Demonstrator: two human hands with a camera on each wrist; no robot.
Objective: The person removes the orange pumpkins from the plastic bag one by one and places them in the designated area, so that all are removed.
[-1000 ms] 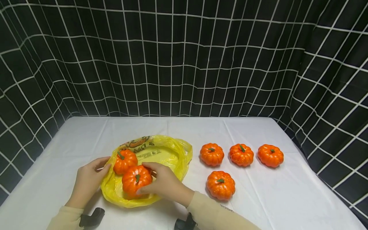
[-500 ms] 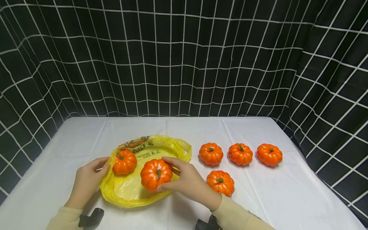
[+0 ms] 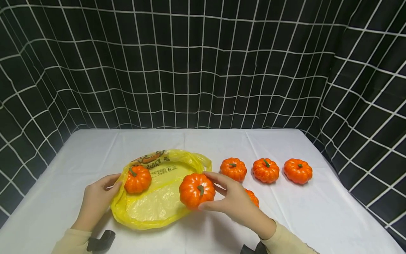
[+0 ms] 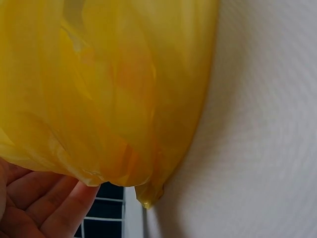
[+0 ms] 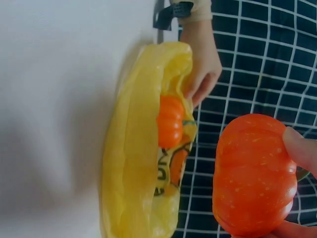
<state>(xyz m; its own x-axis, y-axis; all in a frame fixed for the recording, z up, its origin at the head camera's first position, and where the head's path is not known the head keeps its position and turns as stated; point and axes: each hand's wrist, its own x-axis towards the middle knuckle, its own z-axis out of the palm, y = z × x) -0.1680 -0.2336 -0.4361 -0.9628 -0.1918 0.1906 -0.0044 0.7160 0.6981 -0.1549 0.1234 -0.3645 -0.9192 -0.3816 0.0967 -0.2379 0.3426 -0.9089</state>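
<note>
A yellow plastic bag (image 3: 152, 204) lies spread with its mouth up on the white table. Its left rim is pinched by my left hand (image 3: 96, 199), thumb on the near side; the left wrist view shows curled fingers (image 4: 64, 210) against the plastic. One small orange pumpkin (image 3: 137, 179) with a green stem sits inside, at the left. My right hand (image 3: 236, 203) grips another orange pumpkin (image 3: 195, 190) between thumb and fingers. That pumpkin is raised above the bag's right edge, and the right wrist view shows it (image 5: 255, 173) close up.
Three orange pumpkins stand in a row at the right: a left one (image 3: 233, 169), a middle one (image 3: 266, 170) and a right one (image 3: 298, 171). Behind my right hand a further pumpkin (image 3: 253, 198) is mostly hidden. A black curtain with white grid lines (image 3: 190, 70) surrounds the table (image 3: 285, 225).
My right hand has lifted the pumpkin from beside the other one in the bag and carried it right, to the bag's right edge. My left hand has stayed at the rim.
</note>
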